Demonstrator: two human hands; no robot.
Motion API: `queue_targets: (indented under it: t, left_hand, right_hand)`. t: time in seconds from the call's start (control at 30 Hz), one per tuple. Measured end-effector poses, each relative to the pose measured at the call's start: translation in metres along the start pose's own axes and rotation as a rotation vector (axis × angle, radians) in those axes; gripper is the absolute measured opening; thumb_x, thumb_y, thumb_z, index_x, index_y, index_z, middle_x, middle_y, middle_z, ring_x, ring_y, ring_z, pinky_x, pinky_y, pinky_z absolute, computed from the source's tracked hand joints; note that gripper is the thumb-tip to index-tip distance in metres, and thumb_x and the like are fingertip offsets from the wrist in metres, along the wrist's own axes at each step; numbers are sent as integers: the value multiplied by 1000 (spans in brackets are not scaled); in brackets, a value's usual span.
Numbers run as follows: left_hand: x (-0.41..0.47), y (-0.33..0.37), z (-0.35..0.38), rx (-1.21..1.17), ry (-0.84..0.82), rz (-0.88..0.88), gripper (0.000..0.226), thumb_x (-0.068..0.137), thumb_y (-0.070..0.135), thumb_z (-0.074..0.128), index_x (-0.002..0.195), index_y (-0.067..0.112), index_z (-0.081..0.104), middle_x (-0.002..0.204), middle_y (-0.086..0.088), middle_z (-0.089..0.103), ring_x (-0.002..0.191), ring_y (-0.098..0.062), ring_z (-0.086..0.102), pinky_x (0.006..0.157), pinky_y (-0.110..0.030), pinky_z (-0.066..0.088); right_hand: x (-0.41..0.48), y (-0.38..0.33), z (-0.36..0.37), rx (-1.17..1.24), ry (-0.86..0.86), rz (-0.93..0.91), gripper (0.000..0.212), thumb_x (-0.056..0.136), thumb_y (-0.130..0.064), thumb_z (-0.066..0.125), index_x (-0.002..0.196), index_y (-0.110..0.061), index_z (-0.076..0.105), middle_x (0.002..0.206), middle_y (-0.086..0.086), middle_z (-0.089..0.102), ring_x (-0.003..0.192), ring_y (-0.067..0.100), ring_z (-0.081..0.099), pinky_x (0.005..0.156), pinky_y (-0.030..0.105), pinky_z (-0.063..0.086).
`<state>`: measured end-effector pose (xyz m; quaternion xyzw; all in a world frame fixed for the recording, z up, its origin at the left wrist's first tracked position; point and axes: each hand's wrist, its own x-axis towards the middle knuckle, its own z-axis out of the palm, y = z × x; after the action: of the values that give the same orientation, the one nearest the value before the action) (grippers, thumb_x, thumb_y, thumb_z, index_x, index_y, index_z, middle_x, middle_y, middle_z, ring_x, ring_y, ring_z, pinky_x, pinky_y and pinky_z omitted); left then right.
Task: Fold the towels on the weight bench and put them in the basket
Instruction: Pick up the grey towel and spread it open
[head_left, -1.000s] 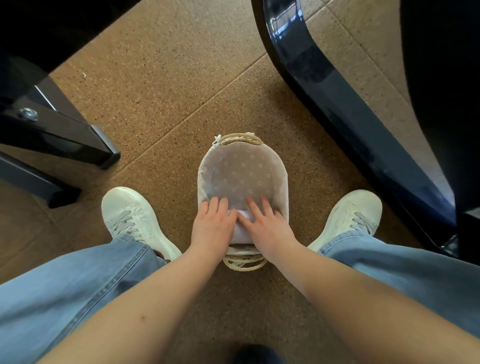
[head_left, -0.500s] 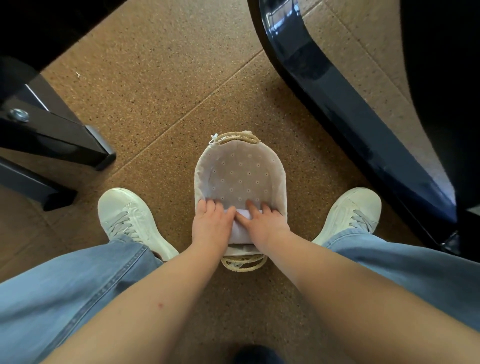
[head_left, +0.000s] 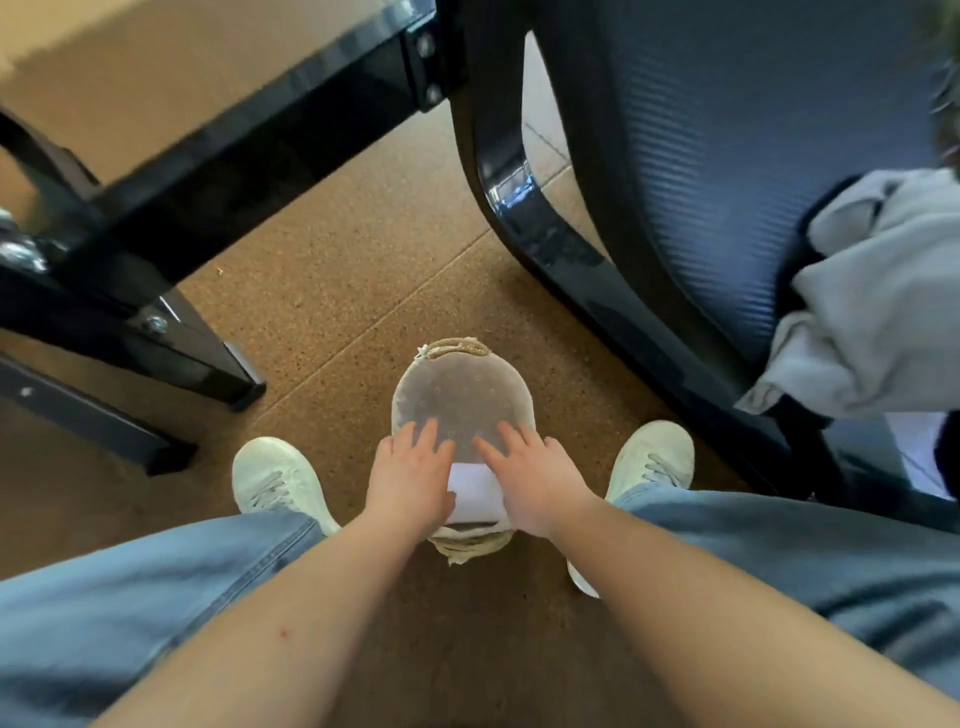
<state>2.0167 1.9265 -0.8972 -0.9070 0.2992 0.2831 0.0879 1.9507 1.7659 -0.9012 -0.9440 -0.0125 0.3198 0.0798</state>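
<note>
Risk: towel (head_left: 475, 491) between left hand (head_left: 410, 480) and right hand (head_left: 537, 486), fingers straight, seemingly pressing, may unfold in basket (head_left: 460, 347) if released unevenly.

A single wide-angle camera on the person's head looks steeply down and slightly forward. It faces the speckled brown floor (head_left: 337, 291) between the left shoe (head_left: 275, 478) and the right shoe (head_left: 654, 457). The basket (head_left: 462, 400) sits just below the middle of the frame, with the left grip (head_left: 410, 478) and the right grip (head_left: 535, 478) on it. The view is close: bare forearms and jeans fill the lower third. The dark desk (head_left: 727, 156) rises along the right side, its edge bowed by the lens. A blurred black metal frame (head_left: 249, 156) crosses the upper left.
</note>
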Motion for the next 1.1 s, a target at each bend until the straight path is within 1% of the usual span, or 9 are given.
queue_targets:
  t: [0.1, 0.3, 0.4, 0.5, 0.6, 0.7, 0.77, 0.97, 1.1]
  left_hand:
    - [-14, 10, -28, -8, 56, -2, 71, 94, 57, 58, 154, 30, 30, 169, -7, 15, 155, -32, 16, 123, -50, 21]
    - [-41, 27, -80, -20, 191, 27, 73, 93, 58, 59, 154, 30, 30, 168, -8, 18, 154, -30, 18, 123, -48, 23]
    - [-54, 34, -105, -22, 246, 30, 78, 90, 59, 64, 153, 31, 29, 167, -7, 19, 154, -29, 18, 124, -48, 23]
    - [-68, 43, -133, -26, 292, 40, 83, 90, 56, 66, 158, 31, 23, 169, -7, 14, 155, -30, 14, 124, -49, 19]
    - [-78, 53, -162, -22, 368, 69, 81, 91, 55, 64, 157, 31, 24, 169, -7, 15, 154, -32, 17, 123, -49, 20]
    - [-84, 66, -189, -24, 453, 122, 76, 91, 57, 62, 154, 32, 27, 165, -6, 24, 150, -31, 26, 120, -49, 27]
    - [-85, 79, -205, -32, 497, 175, 73, 92, 55, 61, 153, 33, 28, 165, -4, 25, 151, -30, 26, 119, -48, 28]
    - [-82, 128, -249, -70, 625, 321, 68, 93, 55, 60, 152, 33, 35, 163, -1, 32, 150, -25, 29, 119, -45, 31]
    - [-70, 157, -267, -48, 619, 399, 65, 94, 53, 60, 152, 35, 36, 162, 0, 34, 148, -26, 33, 119, -47, 32]
  right_hand:
    - [-14, 3, -25, 6, 56, 46, 95, 97, -29, 66, 164, -33, -1, 172, 10, 2, 158, 34, 2, 124, 53, 24]
    - [-48, 7, -78, -4, 208, 82, 90, 99, -41, 62, 163, -34, -2, 172, 9, 5, 158, 35, 6, 121, 53, 28]
    - [-71, 8, -105, 12, 246, 85, 87, 100, -36, 60, 163, -33, -1, 172, 9, 2, 158, 35, 3, 120, 54, 29]
    - [-98, 12, -132, 24, 292, 79, 85, 101, -33, 58, 163, -33, 0, 172, 9, 0, 158, 34, 2, 120, 56, 28]
    - [-125, 18, -159, 40, 376, 86, 80, 101, -35, 55, 163, -33, 5, 171, 10, 6, 157, 36, 9, 117, 58, 31]
    - [-153, 28, -183, 30, 452, 121, 77, 101, -37, 53, 163, -32, 7, 170, 11, 9, 151, 37, 23, 111, 56, 38]
    - [-171, 37, -195, 42, 480, 144, 77, 101, -37, 53, 163, -33, 8, 170, 11, 9, 149, 37, 26, 110, 55, 40]
    - [-211, 74, -229, 93, 594, 234, 72, 103, -37, 53, 162, -38, 12, 170, 7, 16, 155, 32, 21, 117, 51, 38]
    - [-226, 112, -233, 27, 574, 303, 77, 101, -35, 58, 162, -37, 11, 170, 8, 14, 157, 32, 12, 117, 49, 38]
